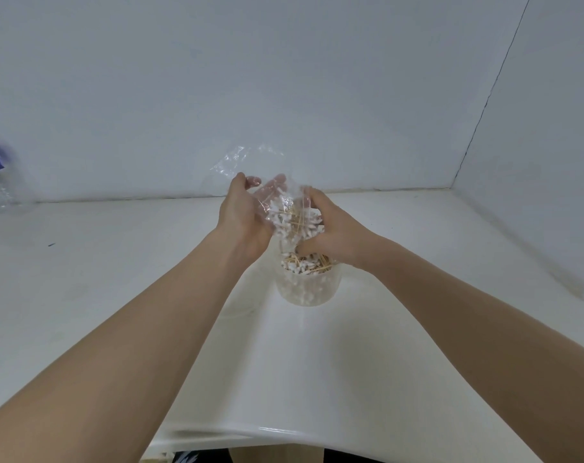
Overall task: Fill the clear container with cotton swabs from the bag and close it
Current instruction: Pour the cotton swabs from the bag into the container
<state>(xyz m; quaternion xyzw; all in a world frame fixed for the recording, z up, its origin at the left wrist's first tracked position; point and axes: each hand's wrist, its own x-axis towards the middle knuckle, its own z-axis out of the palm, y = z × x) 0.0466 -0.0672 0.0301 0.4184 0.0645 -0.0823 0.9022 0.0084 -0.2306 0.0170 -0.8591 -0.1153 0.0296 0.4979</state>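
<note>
left hand [242, 222] + right hand [330, 233]: gripping crinkled clear plastic bag [250, 162] | wooden-stemmed white cotton swabs [295, 218]: inside, above round clear plastic container [307, 289] | container: part-filled, on white table [117, 279]

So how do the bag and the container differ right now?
The bag is soft, crinkled plastic held in the air by both hands, left hand and right hand; the container is a rigid round tub standing upright on the table. The bag is tipped over the container, while the container's open top faces up. Both are clear and hold cotton swabs.
</note>
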